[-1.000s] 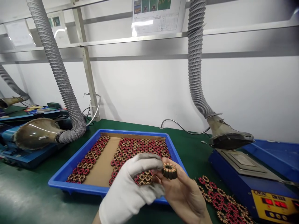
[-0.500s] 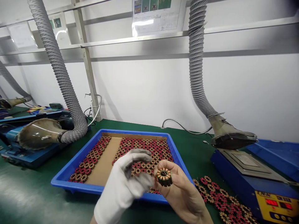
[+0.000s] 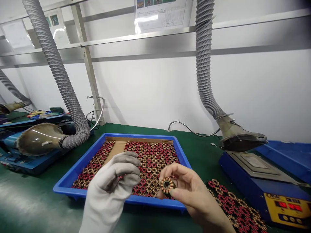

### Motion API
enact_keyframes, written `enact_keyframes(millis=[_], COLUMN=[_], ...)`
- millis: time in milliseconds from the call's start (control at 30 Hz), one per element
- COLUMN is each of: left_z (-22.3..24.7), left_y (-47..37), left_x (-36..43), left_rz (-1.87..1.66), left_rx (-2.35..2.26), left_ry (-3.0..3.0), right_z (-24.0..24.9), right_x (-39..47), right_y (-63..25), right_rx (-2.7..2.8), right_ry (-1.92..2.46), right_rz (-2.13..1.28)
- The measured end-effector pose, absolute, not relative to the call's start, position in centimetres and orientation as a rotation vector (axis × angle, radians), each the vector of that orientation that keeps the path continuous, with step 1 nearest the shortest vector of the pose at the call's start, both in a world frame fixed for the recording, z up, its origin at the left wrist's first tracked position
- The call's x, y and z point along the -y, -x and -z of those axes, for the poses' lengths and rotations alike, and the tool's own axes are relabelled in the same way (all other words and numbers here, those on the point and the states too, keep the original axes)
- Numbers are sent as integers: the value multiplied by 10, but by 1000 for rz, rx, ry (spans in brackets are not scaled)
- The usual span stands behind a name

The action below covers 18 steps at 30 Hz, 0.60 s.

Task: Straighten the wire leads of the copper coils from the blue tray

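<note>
My right hand, bare, pinches a small motor stator between thumb and fingers. The stator is a ring wound with copper wire, its round face turned towards me. To the left, my left hand wears a white glove with greyish fingertips. Its fingers are bent, with a gap between them and the thumb, and nothing shows in them. Both hands are over the front of a blue tray, where rows of red and copper-coloured stators lie on cardboard.
More stators lie on the green table right of the tray. Beside them stands a blue heating unit with a lit red display, under an extraction hood. Another hood hangs at left. A blue bin is far right.
My left hand has moved left, away from the stator, and its fingers are less blurred. My right hand keeps the stator, which has shifted slightly left and tilted more towards me.
</note>
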State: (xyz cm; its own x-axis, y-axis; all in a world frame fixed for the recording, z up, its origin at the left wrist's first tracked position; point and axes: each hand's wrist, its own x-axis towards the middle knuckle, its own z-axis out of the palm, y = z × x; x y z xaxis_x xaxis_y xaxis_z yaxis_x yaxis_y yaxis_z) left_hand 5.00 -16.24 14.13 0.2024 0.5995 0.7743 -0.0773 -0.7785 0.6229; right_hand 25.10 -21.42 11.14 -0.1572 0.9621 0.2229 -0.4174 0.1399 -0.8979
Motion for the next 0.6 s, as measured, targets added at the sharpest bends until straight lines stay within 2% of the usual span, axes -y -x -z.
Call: enact_keyframes(millis=[67, 200, 300, 600], left_z=[-137, -133, -134, -129], left_y=[-51, -65, -78, -87], left_x=[164, 169, 170, 171], left_rz=[-1504, -1051, -908, -1395], left_rx=[-492, -586, -622, -605], left_ry=[-1922, -2106, -2123, -1718], right_z=[-115, -120, -121, -111], right_x=[219, 226, 226, 210], right_y=[-251, -245, -241, -237], right_rx=[1180, 1243, 1256, 919], right_ry=[794, 949, 989, 568], right_rz=[-1274, -1080, -1001, -1327])
